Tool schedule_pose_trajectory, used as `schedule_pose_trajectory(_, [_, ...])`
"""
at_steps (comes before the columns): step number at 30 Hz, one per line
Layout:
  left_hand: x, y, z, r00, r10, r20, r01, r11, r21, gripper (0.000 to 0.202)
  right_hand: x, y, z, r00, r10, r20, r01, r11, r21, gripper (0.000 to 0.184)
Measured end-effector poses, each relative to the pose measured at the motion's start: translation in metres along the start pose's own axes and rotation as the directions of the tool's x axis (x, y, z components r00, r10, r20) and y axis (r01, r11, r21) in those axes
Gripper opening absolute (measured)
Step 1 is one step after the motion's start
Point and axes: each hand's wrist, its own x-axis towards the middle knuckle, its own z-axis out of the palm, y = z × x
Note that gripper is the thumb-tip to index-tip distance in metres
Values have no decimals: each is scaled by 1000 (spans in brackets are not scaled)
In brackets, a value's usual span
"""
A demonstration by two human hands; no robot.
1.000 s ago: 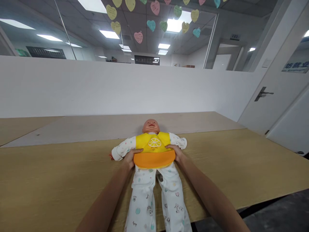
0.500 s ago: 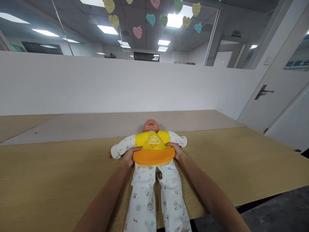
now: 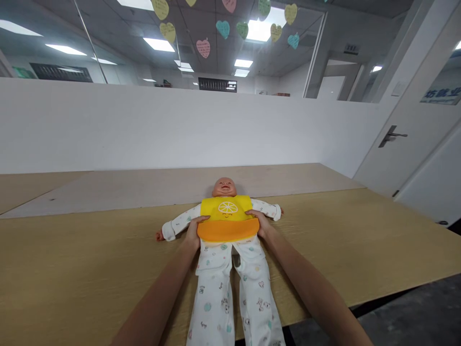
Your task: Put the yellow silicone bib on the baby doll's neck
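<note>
Our left hand (image 3: pixel 193 231) and right hand (image 3: pixel 263 224) clasp the doll (image 3: pixel 218 253) at its sides, thumbs over the bib (image 3: pixel 227 223). Done, we judge: bib spread across the chest, sleeves (image 3: pixel 186 220) and trousers (image 3: pixel 213 300) on. Any neck fastening is hidden; whether closing remains, we cannot tell. Doll lies face-up on the counter (image 3: pixel 101 269).

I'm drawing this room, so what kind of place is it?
It looks like an office, or maybe a training room, but I can't be sure. There's glass with heart-shaped notes, bright ceiling lights beyond it, and a doll on a table.
</note>
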Motion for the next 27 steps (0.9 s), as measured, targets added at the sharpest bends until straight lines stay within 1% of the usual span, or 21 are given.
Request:
schedule_pose_trajectory(3, [1,1,0,1000,0,24,0,1000,-15,19,-1,-2,1,998,61,3,-61,996,68,37])
schedule_pose_trajectory(7, [1,8,-7,997,46,62,-43,997,-62,21,-1,-5,-3,998,64,4,-64,983,173,36])
schedule_pose_trajectory(10, [3,15,-16,987,144,63,-133,979,-154,24,1,-5,-10,1000,16,-9,-13,962,272,29])
schedule_pose_trajectory(12, [5,19,-23,977,207,50,-193,960,-204,26,3,-5,-14,999,-25,-25,32,951,308,27])
schedule_pose_trajectory(17, [12,26,-34,951,301,70,-270,919,-288,32,9,-6,-21,997,-66,-42,76,933,351,29])
schedule_pose_trajectory(20, [15,29,-36,932,361,34,-328,880,-343,32,12,-6,-25,993,-94,-74,114,926,361,28])
schedule_pose_trajectory(22, [14,29,-36,928,373,5,-348,872,-344,29,13,-6,-26,989,-106,-98,133,932,336,28])
schedule_pose_trajectory(24, [14,29,-35,925,379,9,-357,879,-317,28,12,-6,-27,986,-129,-109,155,949,275,28])
schedule_pose_trajectory(27, [13,28,-32,931,363,40,-339,900,-273,29,11,-4,-25,976,-187,-112,206,959,192,31])
